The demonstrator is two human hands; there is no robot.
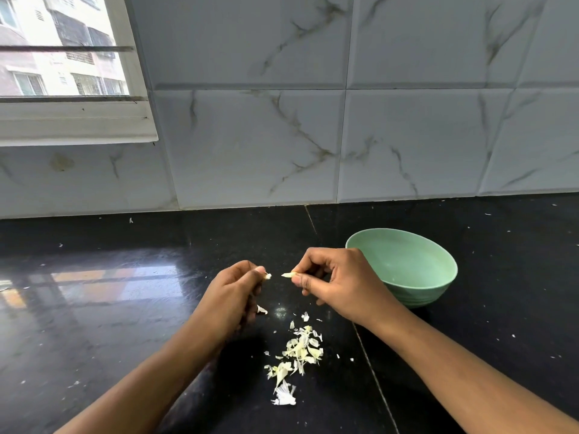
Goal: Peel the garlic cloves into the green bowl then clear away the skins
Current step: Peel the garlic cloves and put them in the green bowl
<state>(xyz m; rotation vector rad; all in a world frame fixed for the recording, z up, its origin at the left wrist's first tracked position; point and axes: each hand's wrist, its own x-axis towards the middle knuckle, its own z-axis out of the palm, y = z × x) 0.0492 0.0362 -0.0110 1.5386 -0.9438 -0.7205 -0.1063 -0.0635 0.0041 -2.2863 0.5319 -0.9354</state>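
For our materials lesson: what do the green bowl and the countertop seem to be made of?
The green bowl: probably plastic or melamine, matte, with uniform pastel colour and a thin rim. The countertop: likely polished black stone, perhaps granite; its glossy surface mirrors the window.

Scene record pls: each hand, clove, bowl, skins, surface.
left hand: pinches a skin scrap
right hand: pinches a clove, tip towards the left hand
gap: scrap and clove apart
bowl: green, on the counter, behind the right hand; no cloves in the part that shows
skins: loose pile on the counter, nearer the person than the hands
counter: black, glossy
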